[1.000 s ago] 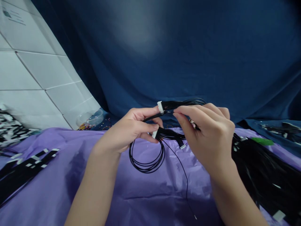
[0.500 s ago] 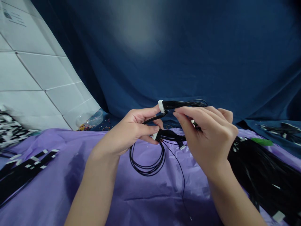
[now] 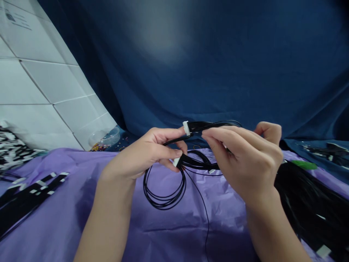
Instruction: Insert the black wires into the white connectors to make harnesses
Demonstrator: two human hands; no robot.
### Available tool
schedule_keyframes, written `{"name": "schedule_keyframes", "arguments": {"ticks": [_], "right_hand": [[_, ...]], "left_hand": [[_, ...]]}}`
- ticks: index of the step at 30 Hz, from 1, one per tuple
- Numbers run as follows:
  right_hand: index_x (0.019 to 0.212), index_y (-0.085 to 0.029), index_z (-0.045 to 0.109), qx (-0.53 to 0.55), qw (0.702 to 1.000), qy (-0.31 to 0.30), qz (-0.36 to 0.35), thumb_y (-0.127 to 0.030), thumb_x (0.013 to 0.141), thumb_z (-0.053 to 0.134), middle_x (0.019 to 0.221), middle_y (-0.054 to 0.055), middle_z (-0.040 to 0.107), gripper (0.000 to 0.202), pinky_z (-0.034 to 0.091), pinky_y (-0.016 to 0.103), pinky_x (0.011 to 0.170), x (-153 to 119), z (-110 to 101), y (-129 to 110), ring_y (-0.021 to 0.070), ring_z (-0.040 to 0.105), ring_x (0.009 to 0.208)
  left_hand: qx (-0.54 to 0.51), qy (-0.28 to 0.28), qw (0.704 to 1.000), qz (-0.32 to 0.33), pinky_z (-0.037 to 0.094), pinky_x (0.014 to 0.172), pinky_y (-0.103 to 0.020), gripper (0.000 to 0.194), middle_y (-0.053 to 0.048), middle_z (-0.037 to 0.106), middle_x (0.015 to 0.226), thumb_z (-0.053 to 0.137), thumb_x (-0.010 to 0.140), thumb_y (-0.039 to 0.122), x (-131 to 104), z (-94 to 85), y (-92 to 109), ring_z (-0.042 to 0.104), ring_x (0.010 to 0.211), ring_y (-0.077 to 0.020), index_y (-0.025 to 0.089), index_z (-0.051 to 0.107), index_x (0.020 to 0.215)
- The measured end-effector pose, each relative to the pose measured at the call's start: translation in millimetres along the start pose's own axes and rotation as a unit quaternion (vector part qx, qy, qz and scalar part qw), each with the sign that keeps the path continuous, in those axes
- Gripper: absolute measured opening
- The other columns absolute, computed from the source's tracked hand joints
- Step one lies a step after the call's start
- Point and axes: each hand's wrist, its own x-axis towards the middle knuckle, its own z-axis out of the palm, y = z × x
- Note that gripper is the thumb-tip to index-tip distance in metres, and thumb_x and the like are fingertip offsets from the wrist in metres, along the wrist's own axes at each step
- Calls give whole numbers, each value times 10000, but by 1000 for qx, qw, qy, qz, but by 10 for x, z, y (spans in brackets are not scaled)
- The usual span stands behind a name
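In the head view a black wire harness is held up between both hands. My left hand (image 3: 155,149) grips it with thumb and fingers at a lower white connector (image 3: 177,160), while its index fingertip touches an upper white connector (image 3: 186,128). Black wires (image 3: 209,126) run right from the upper connector, over my right hand (image 3: 242,156). That hand is closed, thumb and index pinched by a thin wire end close to the upper connector. A loop of black wire (image 3: 165,207) hangs under my left hand, and one loose wire (image 3: 205,214) dangles beside it.
Purple sheeting (image 3: 174,233) covers the table. Bundles of black wires with white connectors lie at left (image 3: 32,196) and right (image 3: 308,203). A clear plastic tub (image 3: 105,137) with small coloured pieces stands behind, near a blue curtain (image 3: 218,65) and a white tiled wall (image 3: 57,80).
The upper connector has tilted and dropped slightly. The lower connector and hanging loop have shifted a little left and down; my right hand has moved slightly right, its outer fingers lifting.
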Motion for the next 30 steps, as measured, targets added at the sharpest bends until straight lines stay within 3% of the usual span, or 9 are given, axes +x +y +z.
{"name": "schedule_keyframes", "arguments": {"ticks": [9,22,30], "right_hand": [[875,-267,654,2,1000,12,-28,16,774,618,824,-117,738,302,279,380,746,-27,16,-2,96,655,604],[866,-245,676,7,996,66,-59,-80,805,667,768,-91,740,176,299,368,719,-30,28,3,87,626,533],[869,-252,671,4,996,61,-68,-89,814,656,762,-89,737,173,298,368,724,-36,27,11,84,616,527]], "left_hand": [[0,-29,1000,0,588,577,-208,494,7,624,801,644,764,79,-1,-20,-2,596,670,-92,320,659,1195],[4,-40,999,4,590,577,-201,526,12,620,772,636,762,53,-20,-28,10,579,696,-92,342,645,1202],[6,-49,999,9,587,574,-195,526,5,620,770,635,764,60,-27,-21,26,583,688,-95,323,636,1219]]}}
